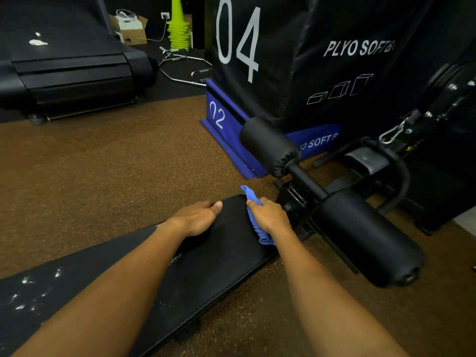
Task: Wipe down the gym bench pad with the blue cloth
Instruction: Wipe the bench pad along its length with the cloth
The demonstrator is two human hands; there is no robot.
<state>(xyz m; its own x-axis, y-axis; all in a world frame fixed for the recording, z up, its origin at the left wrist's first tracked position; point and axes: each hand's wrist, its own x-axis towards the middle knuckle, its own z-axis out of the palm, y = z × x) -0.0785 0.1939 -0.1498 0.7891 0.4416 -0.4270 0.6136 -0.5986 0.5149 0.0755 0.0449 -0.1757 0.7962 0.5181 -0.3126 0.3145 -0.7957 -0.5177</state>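
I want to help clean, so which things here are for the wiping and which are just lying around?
For the job: crumpled blue cloth, long black padded bench pad, right hand, left hand.

Lying about: stacked lime-green plastic cones, black treadmill, big black soft plyo box.

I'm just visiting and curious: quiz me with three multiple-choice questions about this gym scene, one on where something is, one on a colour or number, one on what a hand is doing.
1. Where is the blue cloth?
A. On the treadmill
B. At the far end of the bench pad, under the right hand
C. On the brown floor

2. What large white number is on the black plyo box?
A. 04
B. 07
C. 10

3. What is the left hand doing?
A. Holding the cloth
B. Lifting a foam roller
C. Resting on the pad's edge, holding nothing

Answers:
1 B, the cloth sticks out on both sides of the right hand on the pad.
2 A, "04" is printed on the box's face.
3 C, its fingers lie over the pad's left edge with no cloth in them.
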